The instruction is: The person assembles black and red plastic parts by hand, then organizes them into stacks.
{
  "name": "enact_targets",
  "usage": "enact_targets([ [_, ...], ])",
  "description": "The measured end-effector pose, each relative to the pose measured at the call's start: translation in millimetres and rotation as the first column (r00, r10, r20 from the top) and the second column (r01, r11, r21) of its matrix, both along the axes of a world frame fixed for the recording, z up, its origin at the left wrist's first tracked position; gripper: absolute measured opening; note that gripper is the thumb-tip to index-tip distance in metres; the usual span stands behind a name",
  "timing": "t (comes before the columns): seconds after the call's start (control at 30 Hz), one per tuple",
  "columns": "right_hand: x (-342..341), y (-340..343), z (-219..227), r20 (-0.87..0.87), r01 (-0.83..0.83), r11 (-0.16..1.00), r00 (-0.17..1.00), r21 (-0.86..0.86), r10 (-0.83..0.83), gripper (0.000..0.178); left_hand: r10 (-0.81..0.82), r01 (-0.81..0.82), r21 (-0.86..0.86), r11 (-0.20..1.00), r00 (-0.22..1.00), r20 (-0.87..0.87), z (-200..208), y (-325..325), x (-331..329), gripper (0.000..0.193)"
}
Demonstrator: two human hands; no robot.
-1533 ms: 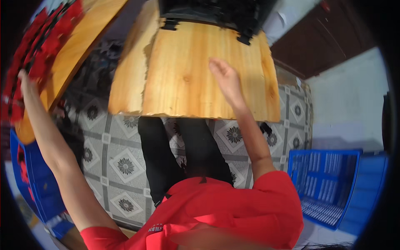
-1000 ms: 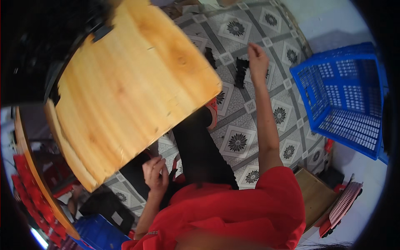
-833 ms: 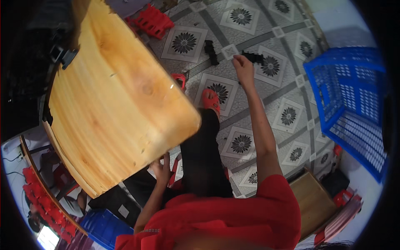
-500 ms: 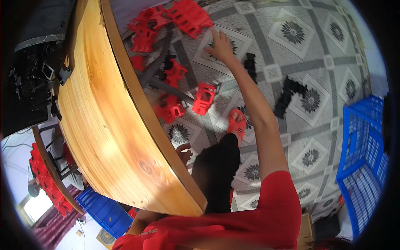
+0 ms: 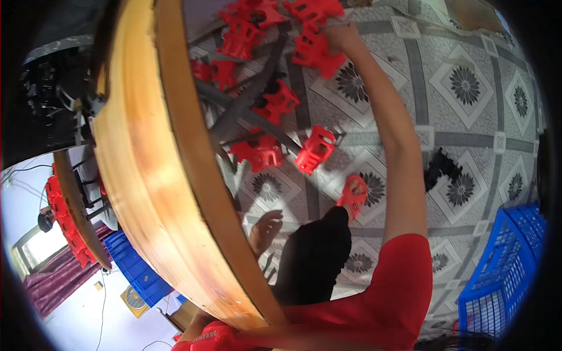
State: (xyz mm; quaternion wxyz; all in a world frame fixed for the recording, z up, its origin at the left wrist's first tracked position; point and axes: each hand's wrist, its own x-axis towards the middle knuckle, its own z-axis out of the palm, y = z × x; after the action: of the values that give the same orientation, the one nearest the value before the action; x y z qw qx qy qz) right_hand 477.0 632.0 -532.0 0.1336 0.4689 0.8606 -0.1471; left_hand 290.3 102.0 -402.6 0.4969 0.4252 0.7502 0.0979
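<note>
My right hand (image 5: pixel 342 40) reaches far out over the floor, its fingers around the edge of a red plastic part (image 5: pixel 315 51) with cut-out openings. Part of its grip is hidden behind that piece. Close beside it, another red part (image 5: pixel 313 10) lies at the upper edge of the view. Near my knee, low beside the tabletop edge, my left hand (image 5: pixel 267 229) hangs with fingers loosely bent and apart, holding nothing. A single red frame-shaped part (image 5: pixel 315 150) lies on the floor between my hands, near my red sandal (image 5: pixel 353 196).
The wooden tabletop (image 5: pixel 152 164) rises along my left, above dark metal legs (image 5: pixel 246 93). More red parts (image 5: pixel 241 36) lie around those legs. A black part (image 5: pixel 441 168) rests on the patterned floor, right of my arm. A blue plastic crate (image 5: pixel 497 275) stands at the right.
My right hand has moved from open beside the red parts to gripping one of them. The view has shifted, so the floor items appear farther right. My left hand stays low by the table.
</note>
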Motion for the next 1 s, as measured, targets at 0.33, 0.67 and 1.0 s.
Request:
enact_targets([
  [0.33,78,4,-107,-0.711,0.014,0.952,0.661,-0.306,-0.239,0.078,0.481,-0.348,-0.335,0.876,0.68,0.554,-80,54,60,0.096],
  [0.67,44,-286,-105,-0.683,0.543,0.706,0.295,-0.455,-0.668,0.08,0.773,-0.604,-0.538,0.588,0.226,0.592,-168,114,70,0.098],
  [1.0,247,-360,88,-0.64,0.541,0.346,-0.597,-0.767,-0.484,0.062,-0.532,0.162,0.702,0.693,0.773,0.347,-26,125,216,0.1],
])
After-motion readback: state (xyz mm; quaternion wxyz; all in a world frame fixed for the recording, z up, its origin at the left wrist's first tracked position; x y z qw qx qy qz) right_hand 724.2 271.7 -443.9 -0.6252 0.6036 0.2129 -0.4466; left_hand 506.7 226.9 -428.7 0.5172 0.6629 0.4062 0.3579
